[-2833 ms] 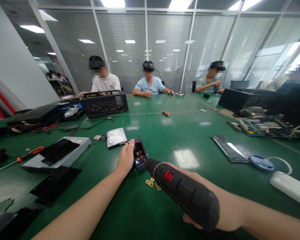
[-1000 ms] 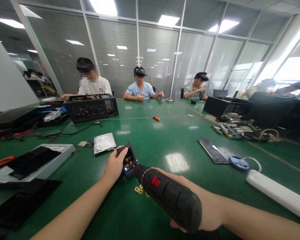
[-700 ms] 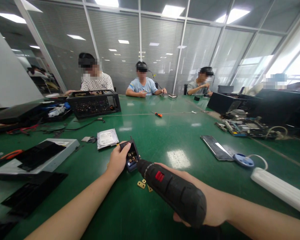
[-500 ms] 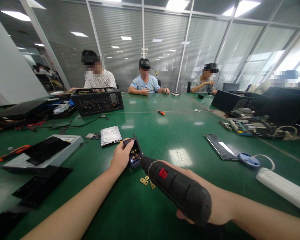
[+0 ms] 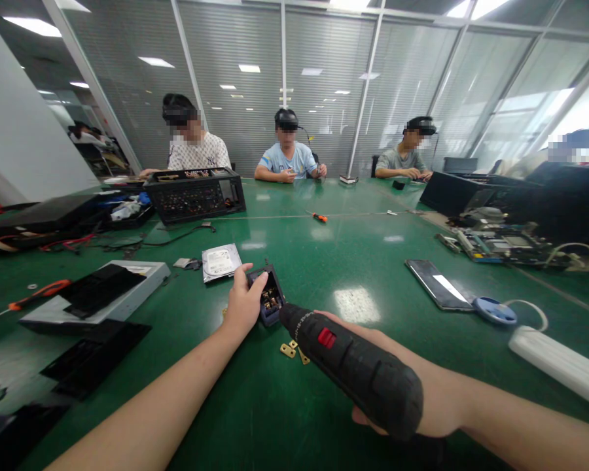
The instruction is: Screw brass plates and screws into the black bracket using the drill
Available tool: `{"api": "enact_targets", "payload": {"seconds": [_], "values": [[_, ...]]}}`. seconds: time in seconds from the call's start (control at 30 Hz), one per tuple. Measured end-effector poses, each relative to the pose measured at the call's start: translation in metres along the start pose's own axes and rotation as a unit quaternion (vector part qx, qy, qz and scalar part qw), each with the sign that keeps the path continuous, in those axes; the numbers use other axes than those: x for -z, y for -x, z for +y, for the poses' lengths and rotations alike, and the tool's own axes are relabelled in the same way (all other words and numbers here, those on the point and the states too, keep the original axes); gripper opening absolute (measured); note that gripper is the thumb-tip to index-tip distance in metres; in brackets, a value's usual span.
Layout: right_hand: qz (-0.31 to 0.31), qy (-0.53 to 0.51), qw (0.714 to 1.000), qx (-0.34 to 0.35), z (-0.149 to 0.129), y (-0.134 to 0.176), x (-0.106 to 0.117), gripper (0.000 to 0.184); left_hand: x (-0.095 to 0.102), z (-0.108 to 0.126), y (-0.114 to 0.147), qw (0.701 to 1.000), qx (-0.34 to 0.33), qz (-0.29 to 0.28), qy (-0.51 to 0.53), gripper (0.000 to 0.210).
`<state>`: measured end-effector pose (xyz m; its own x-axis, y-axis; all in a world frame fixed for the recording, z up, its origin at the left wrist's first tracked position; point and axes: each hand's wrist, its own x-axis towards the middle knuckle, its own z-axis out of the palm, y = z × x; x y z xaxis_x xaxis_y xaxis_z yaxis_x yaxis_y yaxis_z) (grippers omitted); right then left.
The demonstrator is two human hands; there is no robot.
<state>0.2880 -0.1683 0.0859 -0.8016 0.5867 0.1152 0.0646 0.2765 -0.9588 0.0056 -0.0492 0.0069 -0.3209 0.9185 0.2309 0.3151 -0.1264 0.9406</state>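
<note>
My left hand (image 5: 244,297) grips the left side of a small dark open box (image 5: 273,317), thumb on its rim. Several brass-coloured parts (image 5: 271,299) show inside the box. My right hand (image 5: 397,366) is wrapped round a black power drill (image 5: 356,369) with a red switch on top. The drill's chuck points at the box's right side; whether the tip touches is hidden. Flat brass pieces with holes (image 5: 288,351) lie on the green table just below the box. Behind my left hand is a silver hard drive (image 5: 220,263).
A grey metal casing (image 5: 147,282) and an orange-handled screwdriver (image 5: 42,294) lie at the left. A phone (image 5: 439,285), a blue disc (image 5: 494,311) and a white power strip (image 5: 564,366) are at the right. Computer cases (image 5: 196,199) stand farther back; people sit across the table.
The view has shifted slightly. My left forefinger has lifted off the box's edge a little, while the drill stays at the box's right side.
</note>
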Motion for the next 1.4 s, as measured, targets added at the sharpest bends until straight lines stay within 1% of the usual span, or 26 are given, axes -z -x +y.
{"api": "enact_targets", "payload": {"seconds": [0.07,0.17,0.27,0.37,0.53,0.67,0.83,0.97,1.07,1.17,1.23,1.4], "values": [[0.003,0.011,1.0,0.007,0.0,0.0,0.0,0.115,-0.001,0.001,0.001,1.0,0.008,0.009,0.007,0.054],[0.008,0.034,0.999,0.021,0.004,0.002,0.001,0.114,-0.002,0.002,0.002,1.0,0.002,-0.011,0.025,0.046],[0.012,0.02,0.998,0.05,0.011,0.004,0.001,0.111,-0.002,0.0,0.0,0.998,-0.016,-0.035,0.043,0.053],[0.008,0.015,0.998,0.066,0.014,0.004,0.0,0.109,-0.001,-0.004,-0.002,0.997,-0.02,-0.041,0.059,0.062],[0.011,0.01,0.998,0.059,0.011,0.003,-0.002,0.105,-0.001,-0.007,-0.003,0.998,-0.007,-0.04,0.052,0.066],[0.017,0.025,0.997,0.067,0.01,0.004,0.0,0.106,-0.001,-0.005,-0.004,0.998,-0.005,-0.035,0.057,0.068],[0.012,0.032,0.999,0.03,0.002,0.005,0.002,0.109,-0.001,-0.002,-0.004,0.998,0.003,-0.029,0.054,0.071],[0.019,0.054,0.998,0.026,0.002,0.006,0.002,0.108,-0.002,-0.002,-0.004,0.998,-0.002,-0.033,0.048,0.067],[0.031,0.061,0.996,0.057,0.008,0.007,0.002,0.108,-0.002,-0.004,-0.004,0.997,-0.007,-0.036,0.067,0.063],[0.027,0.032,0.996,0.073,0.014,0.006,0.0,0.107,-0.003,-0.005,-0.004,0.997,-0.005,-0.038,0.069,0.06],[0.024,0.018,0.997,0.069,0.015,0.005,-0.001,0.107,-0.003,-0.005,-0.004,0.997,-0.006,-0.038,0.071,0.057],[0.031,0.023,0.998,0.055,0.011,0.004,-0.001,0.107,-0.003,-0.006,-0.002,0.996,-0.01,-0.045,0.07,0.052]]}}
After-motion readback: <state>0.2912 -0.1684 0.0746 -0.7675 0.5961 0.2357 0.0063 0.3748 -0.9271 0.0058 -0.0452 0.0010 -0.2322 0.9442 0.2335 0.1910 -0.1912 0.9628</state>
